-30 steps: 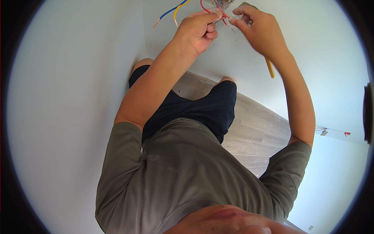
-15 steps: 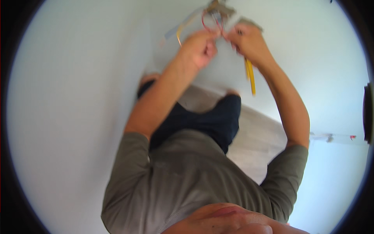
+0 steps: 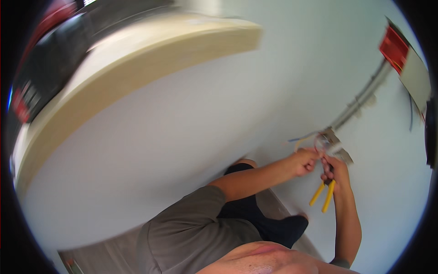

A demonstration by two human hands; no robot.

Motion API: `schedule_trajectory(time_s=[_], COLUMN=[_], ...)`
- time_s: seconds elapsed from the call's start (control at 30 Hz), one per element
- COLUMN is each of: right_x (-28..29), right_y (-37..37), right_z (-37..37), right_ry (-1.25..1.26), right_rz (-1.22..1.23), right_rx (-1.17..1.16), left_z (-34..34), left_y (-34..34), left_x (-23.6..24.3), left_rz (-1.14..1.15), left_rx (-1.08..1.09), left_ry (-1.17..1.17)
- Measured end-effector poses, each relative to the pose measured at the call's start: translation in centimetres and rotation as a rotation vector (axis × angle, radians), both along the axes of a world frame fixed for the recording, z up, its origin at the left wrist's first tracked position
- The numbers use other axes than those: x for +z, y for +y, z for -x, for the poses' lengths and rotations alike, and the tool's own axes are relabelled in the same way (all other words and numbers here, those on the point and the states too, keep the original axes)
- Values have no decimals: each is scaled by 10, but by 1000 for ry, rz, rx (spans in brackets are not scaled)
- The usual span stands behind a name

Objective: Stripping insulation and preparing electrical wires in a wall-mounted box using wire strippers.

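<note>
Red, blue and yellow wires (image 3: 316,142) come out of an electrical box (image 3: 329,136) set in the white wall. My left hand (image 3: 305,160) pinches a red wire just below the box. Beside it, my right hand (image 3: 334,171) holds yellow-handled pliers (image 3: 328,195), handles hanging downward, and its fingertips are close to the red wire ends; their exact grip is blurred. A rough patch (image 3: 347,159) shows on the wall right of the box.
A pale ledge (image 3: 191,36) curves along the upper left, with black-and-red cases or tools (image 3: 54,55) on it, blurred. A grey chased strip (image 3: 360,102) runs up the wall to a red box (image 3: 392,48) with a pale panel (image 3: 415,77). Wood-look floor (image 3: 105,255) shows below.
The view has swung upward and sideways, bringing in the ledge, strip and red box. My hands now appear lower and further right, still together at the wires, the pliers still in my right hand.
</note>
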State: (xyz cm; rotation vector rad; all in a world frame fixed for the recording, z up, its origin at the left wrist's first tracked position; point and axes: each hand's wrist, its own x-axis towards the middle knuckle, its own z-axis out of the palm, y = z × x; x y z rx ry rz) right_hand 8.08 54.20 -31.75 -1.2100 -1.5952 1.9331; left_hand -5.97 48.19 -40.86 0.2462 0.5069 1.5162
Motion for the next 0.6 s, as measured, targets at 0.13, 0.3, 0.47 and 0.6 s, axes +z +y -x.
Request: schedule_trajectory(time_s=[0.13, 0.3, 0.47, 0.6], right_x=[12, 48, 98, 71], right_y=[-6, -36, -75, -83], right_z=[-4, -23, -15, -1], right_ry=[-46, -163, 400, 742], right_rz=[-54, -761, -561, -388], right_rx=[106, 346, 588, 755], left_z=[2, 7, -9, -27], left_y=[2, -4, -29, -123], left_x=[0, -1, 6, 37], left_rz=[34, 55, 63, -211], left_rx=[3, 31, 98, 129], left_ry=[11, -29, -15, 225])
